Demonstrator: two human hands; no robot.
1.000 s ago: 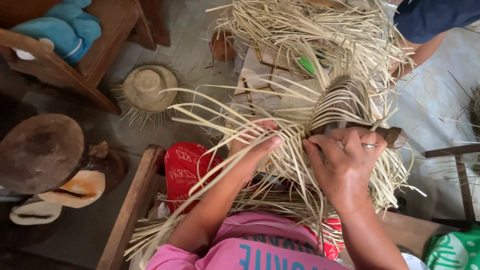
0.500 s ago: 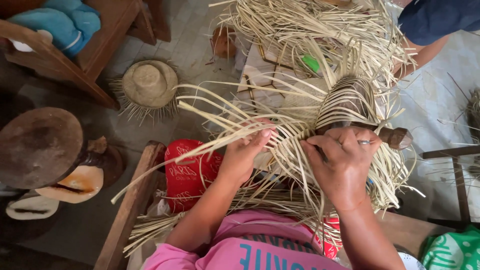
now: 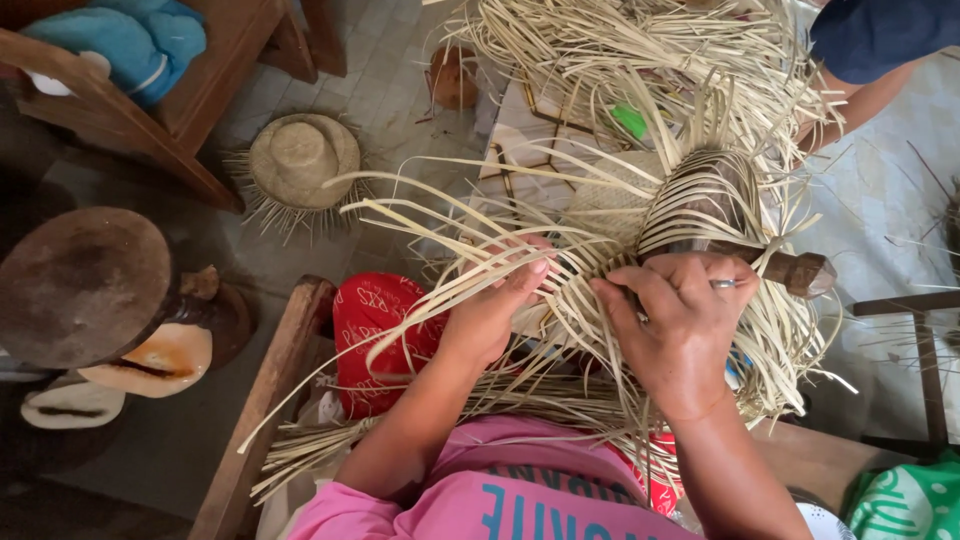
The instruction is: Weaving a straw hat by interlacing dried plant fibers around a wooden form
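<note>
The work in hand is a straw weaving [image 3: 600, 225] built over a dark wooden hat block [image 3: 790, 268], which lies near the middle right of the scene. By the look of it the piece is partly made: a tight woven patch shows at the centre, and strips are already laid in close rows over the rounded block. Much seems left, since long loose straw strips [image 3: 420, 215] fan out to the left, far side and right, unwoven.

The left hand [image 3: 492, 312] is closed narrow, pinching a few strips at the left edge of the woven patch. The right hand [image 3: 680, 325], with a ring on one finger, presses down with curled fingers on the strips just beside the block, holding them in place.

A finished small straw hat [image 3: 303, 160] with a fringed edge lies on the floor at far left. A red bag with white print [image 3: 375, 335] sits near left, under the loose strips, beside a wooden frame rail [image 3: 268, 400]. A green patterned bag [image 3: 905, 505] shows at the near right corner. A small bright green scrap [image 3: 630, 120] lies among the far straw. Another person's arm in a dark blue sleeve [image 3: 880, 35] is at far right.
</note>
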